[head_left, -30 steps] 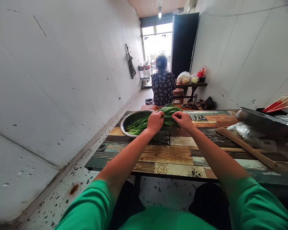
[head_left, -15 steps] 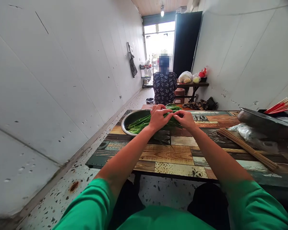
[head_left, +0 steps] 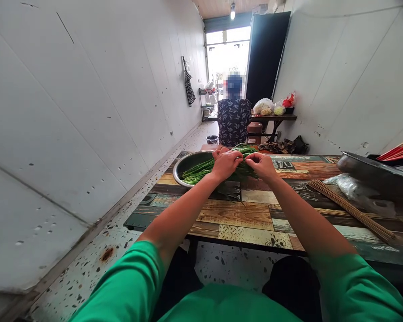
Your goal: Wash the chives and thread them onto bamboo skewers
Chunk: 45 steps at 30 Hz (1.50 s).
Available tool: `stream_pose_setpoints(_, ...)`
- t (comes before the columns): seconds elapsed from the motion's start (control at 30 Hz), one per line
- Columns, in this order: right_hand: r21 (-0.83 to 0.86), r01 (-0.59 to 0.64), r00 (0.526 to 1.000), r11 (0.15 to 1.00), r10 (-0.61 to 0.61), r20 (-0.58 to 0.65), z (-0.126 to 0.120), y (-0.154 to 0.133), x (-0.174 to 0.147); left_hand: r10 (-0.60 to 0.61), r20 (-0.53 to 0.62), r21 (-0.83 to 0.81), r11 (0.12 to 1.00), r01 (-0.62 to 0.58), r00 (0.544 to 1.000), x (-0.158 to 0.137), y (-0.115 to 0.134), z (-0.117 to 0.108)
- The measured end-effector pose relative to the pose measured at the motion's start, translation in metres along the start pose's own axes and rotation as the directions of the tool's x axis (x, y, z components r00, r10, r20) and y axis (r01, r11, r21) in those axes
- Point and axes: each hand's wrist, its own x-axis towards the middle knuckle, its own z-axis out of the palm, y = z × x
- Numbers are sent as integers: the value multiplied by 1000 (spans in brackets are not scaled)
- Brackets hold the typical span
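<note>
Long thin green chives (head_left: 198, 172) fill a round metal bowl (head_left: 176, 173) on the table, their leafy ends reaching over its right side. My left hand (head_left: 225, 163) is over the bowl's right part, its thumb and fingers closed on some chives. Just to its right, my right hand (head_left: 261, 165) pinches chives between thumb and forefinger. The fingertips of both hands are close together, and the exact strands between them are too small to make out. A few dark leaves (head_left: 231, 191) lie on the table below my left wrist.
On the right lie a bundle of thin wooden skewers (head_left: 352, 210), a clear plastic bag (head_left: 351, 184) and a large metal basin (head_left: 372, 172). Red-tipped sticks (head_left: 399, 150) stand behind it. A person (head_left: 234, 118) sits facing away beyond the table (head_left: 235, 219), near a bucket (head_left: 212, 139).
My fingertips have parted slightly, and the right hand has turned a little. The whole view has shifted slightly; the bowl and the other things stay in place.
</note>
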Motion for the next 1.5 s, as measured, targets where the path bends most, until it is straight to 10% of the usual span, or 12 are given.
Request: stream_pose_setpoints(1.5,-1,-25,1000,1000,25,14,18,-2,7,-290,53,-320,901,291,956,3,-16,6)
